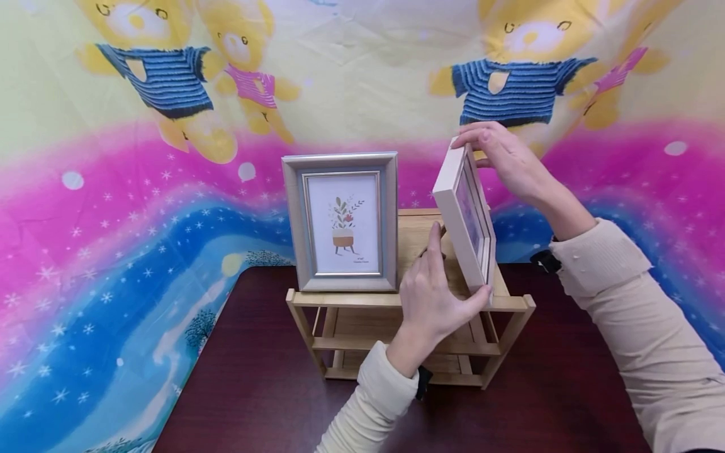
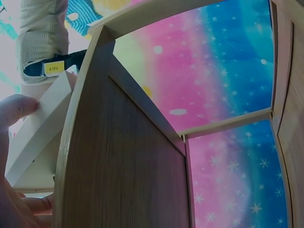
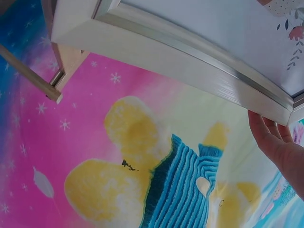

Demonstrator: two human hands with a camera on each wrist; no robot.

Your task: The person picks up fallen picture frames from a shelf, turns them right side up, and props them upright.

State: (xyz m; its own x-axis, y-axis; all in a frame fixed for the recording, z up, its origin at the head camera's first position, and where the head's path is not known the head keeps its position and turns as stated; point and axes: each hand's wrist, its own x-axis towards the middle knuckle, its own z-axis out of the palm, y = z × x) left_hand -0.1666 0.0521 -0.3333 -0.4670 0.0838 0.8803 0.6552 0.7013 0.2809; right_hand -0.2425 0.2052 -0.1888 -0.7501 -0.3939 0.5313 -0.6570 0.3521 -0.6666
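Turned nearly edge-on, a white picture frame (image 1: 470, 220) stands tilted over the right half of a wooden rack's top (image 1: 419, 239). My right hand (image 1: 504, 154) grips its upper edge; in the right wrist view, fingers (image 3: 268, 133) curl at the frame's corner. Low on the frame, my left hand (image 1: 433, 296) holds it, thumb at the bottom corner and fingers toward the back. The left wrist view shows the thumb (image 2: 19, 109) against the white side (image 2: 42, 118). A second, silver-grey picture frame (image 1: 340, 283) with a potted-plant print stands upright on the rack's left half.
Below the top, the light wooden rack has lower shelves (image 1: 362, 324) with front rails. It stands on a dark red-brown table (image 1: 243, 371). Behind the table hangs a colourful cloth (image 1: 351, 82) printed with teddy bears and snowflakes.
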